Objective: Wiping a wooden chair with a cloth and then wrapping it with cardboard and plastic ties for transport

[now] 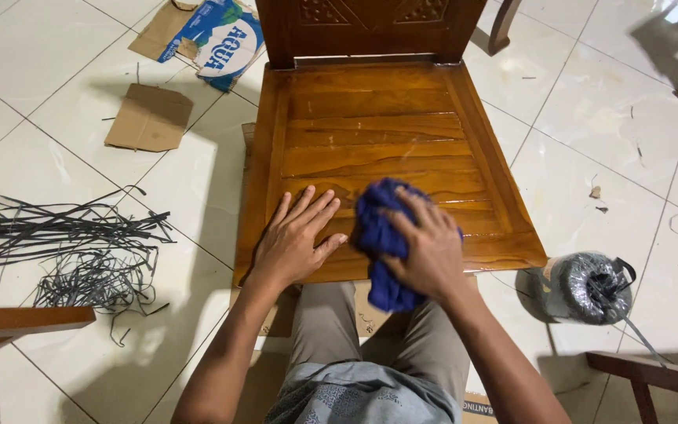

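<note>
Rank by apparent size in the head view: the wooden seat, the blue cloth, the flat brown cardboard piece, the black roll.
1. wooden seat
2. blue cloth; partly hidden by the right hand
3. Cardboard piece and black roll look alike; unranked.

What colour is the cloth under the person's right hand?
Dark blue cloth, bunched under the right hand on the wooden seat; the head view shows it.

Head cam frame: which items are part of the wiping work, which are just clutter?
In use:
left hand, flat on the glossy brown wooden chair seat
right hand, gripping the crumpled dark blue cloth

Lying about:
torn cardboard pieces
tangle of black strips
wrapped grey roll
</note>
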